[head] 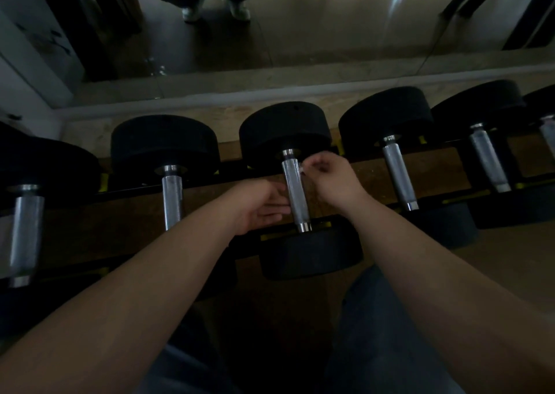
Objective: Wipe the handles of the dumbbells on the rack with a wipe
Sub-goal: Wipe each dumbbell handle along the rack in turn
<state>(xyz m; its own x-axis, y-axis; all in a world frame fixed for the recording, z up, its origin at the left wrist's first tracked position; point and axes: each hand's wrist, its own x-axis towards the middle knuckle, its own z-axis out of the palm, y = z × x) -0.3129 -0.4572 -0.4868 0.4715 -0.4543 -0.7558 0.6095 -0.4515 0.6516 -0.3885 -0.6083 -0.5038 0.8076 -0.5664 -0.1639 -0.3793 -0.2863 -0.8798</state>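
Six-ish dumbbells [163,141] on rack [468,197], chrome handles pointing toward the person. Both hands at mid handle [295,195]. L hand [261,204] flat, fingers straight, laid vs the handle's left side, prob steadying it. R hand [330,180] curled by handle's far end, fingertips pinching a small pale scrap, prob the wipe [301,167]; too dim to be sure. Step: wiping mid handle, at far end. Next: drag wipe down to near collar, wrap round for underside, then move to neighbour handle.
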